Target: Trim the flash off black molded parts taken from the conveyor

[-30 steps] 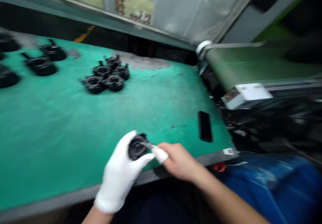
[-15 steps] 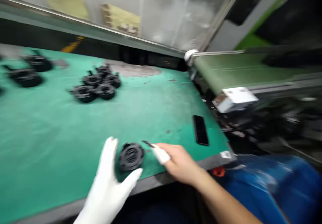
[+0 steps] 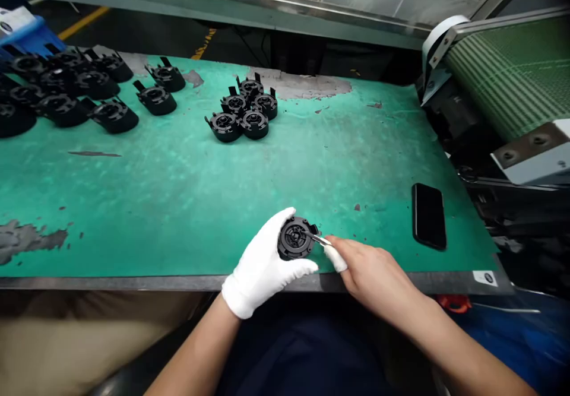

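Observation:
In the head view a round black plastic part (image 3: 294,238) sits near the table's front edge, its ribbed face up. My left hand (image 3: 267,256), in a white glove, curls around its left side, fingers behind and thumb in front. My right hand (image 3: 367,259) is bare except for a white cover on one fingertip. It is closed on a thin pointed metal tool (image 3: 317,239), perhaps tweezers, whose tip reaches over the middle of the part. The tool's rear end is hidden by the hand.
Several similar black parts (image 3: 255,124) stand grouped on the green table mat (image 3: 178,206), with more at the far left. A phone (image 3: 428,215) lies at the right. Beyond the right edge is a green conveyor belt (image 3: 529,69). An orange-red object (image 3: 454,303) is below the front edge.
My left hand has closed in around the black part. My right hand has brought the tool's tip from beside the part to over its middle. The view has shifted left.

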`<state>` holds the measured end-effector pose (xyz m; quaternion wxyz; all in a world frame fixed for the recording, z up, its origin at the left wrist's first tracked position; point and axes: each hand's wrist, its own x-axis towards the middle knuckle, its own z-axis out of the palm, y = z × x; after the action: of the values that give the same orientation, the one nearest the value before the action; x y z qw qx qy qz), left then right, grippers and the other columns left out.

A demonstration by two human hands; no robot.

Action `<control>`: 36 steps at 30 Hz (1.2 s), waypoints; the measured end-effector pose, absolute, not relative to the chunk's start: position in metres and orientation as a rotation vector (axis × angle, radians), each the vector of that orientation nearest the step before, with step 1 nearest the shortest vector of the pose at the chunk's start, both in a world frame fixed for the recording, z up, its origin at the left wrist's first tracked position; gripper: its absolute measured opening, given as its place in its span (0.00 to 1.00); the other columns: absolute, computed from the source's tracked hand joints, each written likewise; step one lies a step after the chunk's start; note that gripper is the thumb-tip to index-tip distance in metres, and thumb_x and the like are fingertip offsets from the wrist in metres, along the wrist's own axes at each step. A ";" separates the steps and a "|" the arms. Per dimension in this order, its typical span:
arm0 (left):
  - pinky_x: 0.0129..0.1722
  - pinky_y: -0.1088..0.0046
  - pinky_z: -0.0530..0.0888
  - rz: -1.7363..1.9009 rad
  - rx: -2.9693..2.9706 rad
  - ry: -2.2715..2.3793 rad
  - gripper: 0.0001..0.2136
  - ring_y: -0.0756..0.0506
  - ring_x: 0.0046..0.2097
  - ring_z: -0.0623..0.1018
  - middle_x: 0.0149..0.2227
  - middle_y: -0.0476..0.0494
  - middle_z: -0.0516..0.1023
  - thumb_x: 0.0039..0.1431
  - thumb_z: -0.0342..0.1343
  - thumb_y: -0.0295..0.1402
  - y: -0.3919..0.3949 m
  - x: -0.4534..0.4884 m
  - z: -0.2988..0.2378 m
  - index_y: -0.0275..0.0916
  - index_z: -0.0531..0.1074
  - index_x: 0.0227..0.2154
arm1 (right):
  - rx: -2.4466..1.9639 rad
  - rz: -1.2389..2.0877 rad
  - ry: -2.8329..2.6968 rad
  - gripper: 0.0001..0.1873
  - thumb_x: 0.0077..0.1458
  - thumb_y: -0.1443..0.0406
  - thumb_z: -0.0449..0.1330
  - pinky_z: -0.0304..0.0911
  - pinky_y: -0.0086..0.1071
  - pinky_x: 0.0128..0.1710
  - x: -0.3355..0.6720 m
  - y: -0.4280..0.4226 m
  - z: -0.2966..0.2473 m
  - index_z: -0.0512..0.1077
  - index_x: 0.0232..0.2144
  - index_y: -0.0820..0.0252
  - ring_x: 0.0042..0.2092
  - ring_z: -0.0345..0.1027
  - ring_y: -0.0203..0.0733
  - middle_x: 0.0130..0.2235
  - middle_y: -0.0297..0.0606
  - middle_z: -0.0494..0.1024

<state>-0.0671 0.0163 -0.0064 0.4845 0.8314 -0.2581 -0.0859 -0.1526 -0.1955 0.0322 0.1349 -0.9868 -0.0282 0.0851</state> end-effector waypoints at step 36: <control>0.59 0.61 0.73 0.051 1.972 -0.352 0.37 0.40 0.57 0.75 0.58 0.41 0.72 0.49 0.70 0.47 -0.006 -0.099 -0.017 0.43 0.60 0.59 | -2.615 0.410 -0.100 0.24 0.61 0.70 0.49 0.68 0.39 0.49 -0.164 -0.191 0.037 0.69 0.58 0.56 0.48 0.76 0.50 0.48 0.43 0.81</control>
<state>-0.0994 -0.0060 -0.0165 0.5389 0.8290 -0.1479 0.0213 -0.1642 -0.1912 0.0375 0.2437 -0.9575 -0.0368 0.1502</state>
